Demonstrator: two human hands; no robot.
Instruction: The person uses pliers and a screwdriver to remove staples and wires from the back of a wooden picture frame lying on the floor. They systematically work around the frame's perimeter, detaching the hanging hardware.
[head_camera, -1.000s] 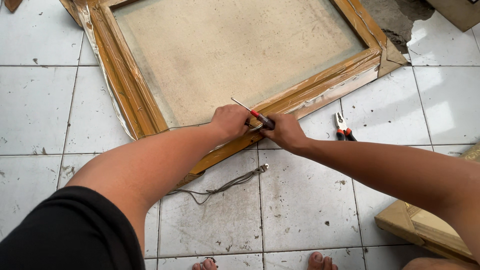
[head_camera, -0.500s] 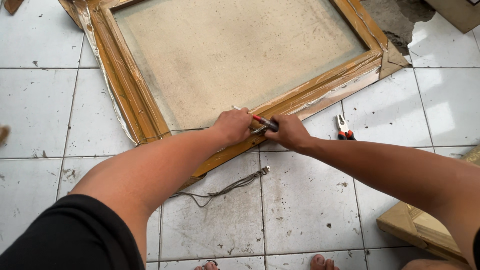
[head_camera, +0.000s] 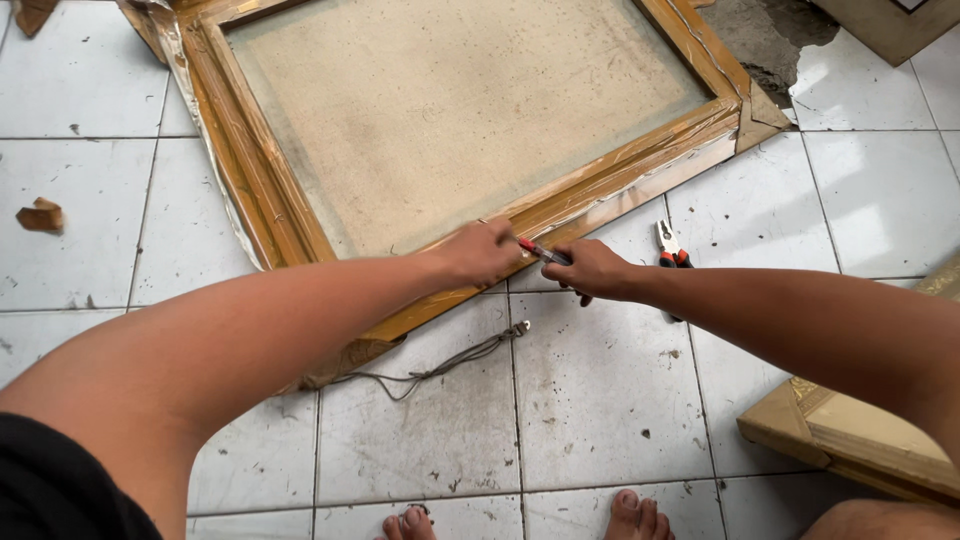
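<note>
On the tiled floor (head_camera: 600, 400) lies a large wooden picture frame (head_camera: 250, 190), face down, with its dusty beige backing board (head_camera: 450, 110) turned up and strips of clear tape along the near rail. Both hands meet at that near rail, close together. The left hand (head_camera: 480, 252) rests on the rail with its fingers (head_camera: 500, 240) curled down against the wood; whether they pinch anything cannot be told. The right hand (head_camera: 592, 270) sits just beside it, off the edge of the frame and over the tile, its fingers closed around a slim tool with a red handle (head_camera: 535, 250). The tool's tip points toward the left hand and lies right at the rail, between the two hands. Red-handled pliers (head_camera: 668, 245) lie on the tile just behind the right wrist, near the rail but apart from it. A grey cord (head_camera: 440, 365) with a small metal end trails over the floor below the rail, under the left forearm. A torn flap of brown wrapping hangs from the rail near the cord's far end. At the left edge a small chip of wood (head_camera: 42, 215) lies well apart from everything else. The corner of a second, pale gilded frame (head_camera: 850, 440) shows at the lower right, beneath the right forearm. Bare toes (head_camera: 640, 515) show at the bottom edge.
</note>
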